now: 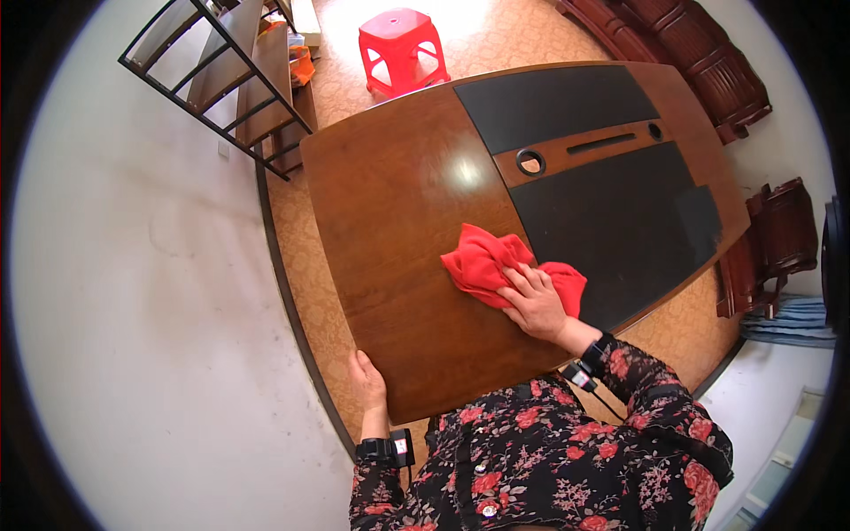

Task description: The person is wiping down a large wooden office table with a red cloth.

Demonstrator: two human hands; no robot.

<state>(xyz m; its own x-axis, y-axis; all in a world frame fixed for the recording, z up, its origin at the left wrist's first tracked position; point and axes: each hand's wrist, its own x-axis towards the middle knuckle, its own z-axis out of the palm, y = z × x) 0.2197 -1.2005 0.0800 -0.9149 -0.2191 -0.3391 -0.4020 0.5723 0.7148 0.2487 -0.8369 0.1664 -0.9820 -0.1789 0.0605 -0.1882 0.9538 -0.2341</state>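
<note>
A large wooden desk (412, 199) with a glossy brown top and black inset panels (604, 239) fills the middle of the view. My right hand (536, 302) presses on a crumpled red cloth (485, 262), which lies on the brown wood and reaches over the edge of the near black panel. At the desk's near left corner, my left hand (368, 381) rests against the side edge, its fingers partly hidden, with no cloth in it. A round grommet hole (530, 162) and a narrow slot (601, 143) sit in the wooden strip between the black panels.
Beyond the desk stands a red plastic stool (396, 50). A black metal-framed shelf (255, 73) is at the upper left, beside a white wall (166, 265). Carved dark wooden chairs (690, 53) stand on the right, near a blue striped fabric (790, 322).
</note>
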